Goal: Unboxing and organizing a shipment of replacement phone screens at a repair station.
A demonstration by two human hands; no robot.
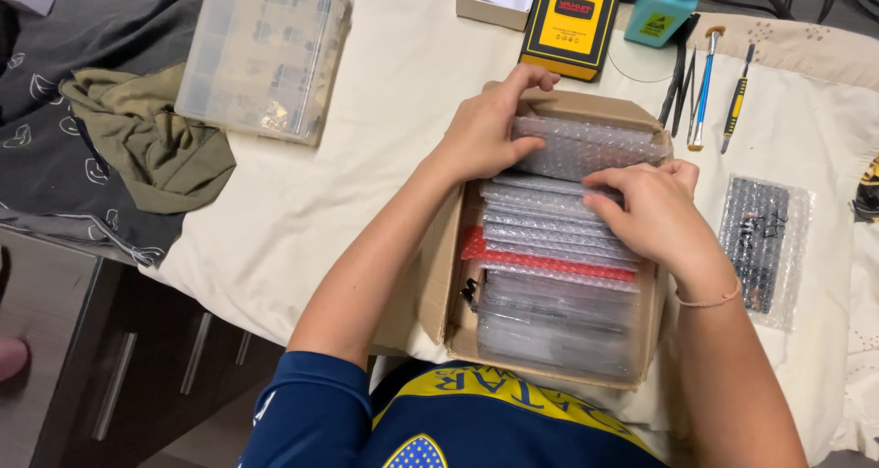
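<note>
Your left hand (482, 134) grips the far end of a bubble-wrapped packet (586, 147), thumb hooked over its top edge and fingers curled along its side, while your right hand (645, 213) rests with bent fingers on the packets just beneath it, fingertips pressing the wrap rather than closing around anything. The gripped packet lies with its long axis running left to right across the cardboard box (449, 294), tilted up off the stack at the far end of the box. The box itself runs lengthwise from your body toward the back of the desk (348, 193), and it is filled with a row of similar flat bubble-wrapped packets (558, 312) standing on edge, one behind another; one red packet (549, 259) sits mid-row. What the packets contain is hard to make out through the wrap. To the right of the box, a single bubble-wrapped dark part (762, 244) lies flat on the desk, well apart. Beyond it lie several screwdrivers (705, 83), pointing away from you. A clear plastic compartment case (261, 56) sits at the left.
</note>
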